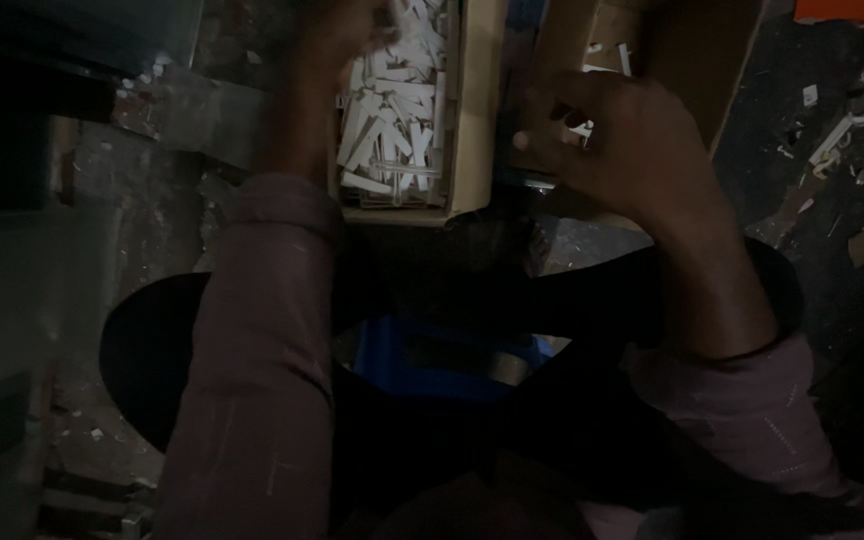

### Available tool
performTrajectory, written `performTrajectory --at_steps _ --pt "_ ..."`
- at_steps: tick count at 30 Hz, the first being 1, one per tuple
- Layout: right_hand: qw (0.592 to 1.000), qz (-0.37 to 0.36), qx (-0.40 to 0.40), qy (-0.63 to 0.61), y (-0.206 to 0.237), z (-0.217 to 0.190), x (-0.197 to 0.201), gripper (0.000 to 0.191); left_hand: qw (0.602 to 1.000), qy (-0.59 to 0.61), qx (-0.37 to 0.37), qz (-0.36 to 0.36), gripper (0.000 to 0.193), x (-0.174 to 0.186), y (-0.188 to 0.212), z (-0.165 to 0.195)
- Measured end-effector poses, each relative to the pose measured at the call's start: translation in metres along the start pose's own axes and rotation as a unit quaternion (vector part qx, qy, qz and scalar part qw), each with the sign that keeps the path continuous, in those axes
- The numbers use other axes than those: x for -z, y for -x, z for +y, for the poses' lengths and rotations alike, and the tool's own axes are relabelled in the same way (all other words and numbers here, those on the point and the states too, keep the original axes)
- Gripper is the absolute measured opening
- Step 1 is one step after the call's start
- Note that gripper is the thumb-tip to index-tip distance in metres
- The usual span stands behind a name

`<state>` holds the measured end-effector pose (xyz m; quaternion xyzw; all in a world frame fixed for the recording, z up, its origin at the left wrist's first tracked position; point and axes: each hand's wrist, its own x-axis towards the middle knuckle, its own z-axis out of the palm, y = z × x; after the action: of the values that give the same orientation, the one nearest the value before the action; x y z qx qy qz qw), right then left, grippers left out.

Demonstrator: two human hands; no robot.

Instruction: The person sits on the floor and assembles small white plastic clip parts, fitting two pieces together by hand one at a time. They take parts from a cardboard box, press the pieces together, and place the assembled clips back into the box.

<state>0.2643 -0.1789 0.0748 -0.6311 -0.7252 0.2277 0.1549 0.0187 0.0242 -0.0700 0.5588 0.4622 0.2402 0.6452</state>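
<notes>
Two hands work over cardboard boxes. The left hand [347, 35] reaches into a box of white plastic pieces [397, 110], its fingers too blurred to tell. The right hand [617, 140] pinches a small white piece [582, 128].

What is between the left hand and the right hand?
In the head view, the cardboard wall of the box of white plastic pieces lies between the left hand and right hand.

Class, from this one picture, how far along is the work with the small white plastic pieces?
Done: cannot tell. In hand: the left hand reaches into the cardboard box of white plastic pieces; the right hand pinches one. Left: that box is still heaped full.
</notes>
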Motion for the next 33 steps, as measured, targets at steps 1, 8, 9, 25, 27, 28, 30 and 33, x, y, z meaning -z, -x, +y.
performTrajectory --at_steps 1,8,9,25,27,28,30,33 --pt "1.0 -0.005 -0.003 0.01 0.0 0.0 0.0 0.044 0.997 0.036 0.061 0.013 0.04 -0.006 0.003 0.002" --pt "1.0 0.0 0.007 0.005 -0.001 -0.006 0.005 0.042 0.875 -0.478 -0.043 -0.059 0.03 -0.051 0.016 -0.001" --pt "1.0 -0.001 0.004 -0.001 -0.002 -0.007 0.005 0.042 0.86 -0.503 -0.06 -0.057 0.023 -0.056 0.017 -0.005" --pt "0.988 0.066 0.075 -0.12 -0.008 0.006 -0.01 0.019 0.948 -0.3 0.096 -0.039 0.03 0.002 0.036 0.05" --pt "0.973 0.078 0.117 -0.181 -0.014 -0.001 -0.013 0.012 0.992 -0.127 0.021 -0.004 0.031 0.001 0.054 0.058" --pt "0.96 0.079 0.146 -0.226 -0.017 -0.007 -0.015 0.009 0.999 -0.04 -0.019 0.012 0.033 -0.001 0.063 0.062" --pt "0.927 0.063 0.143 -0.341 -0.022 -0.021 -0.021 0.008 0.996 0.047 -0.056 0.056 0.03 -0.018 0.089 0.058" --pt "0.869 0.024 0.069 -0.489 -0.015 -0.046 -0.037 0.012 0.982 0.146 -0.092 0.08 0.032 -0.044 0.117 0.049"
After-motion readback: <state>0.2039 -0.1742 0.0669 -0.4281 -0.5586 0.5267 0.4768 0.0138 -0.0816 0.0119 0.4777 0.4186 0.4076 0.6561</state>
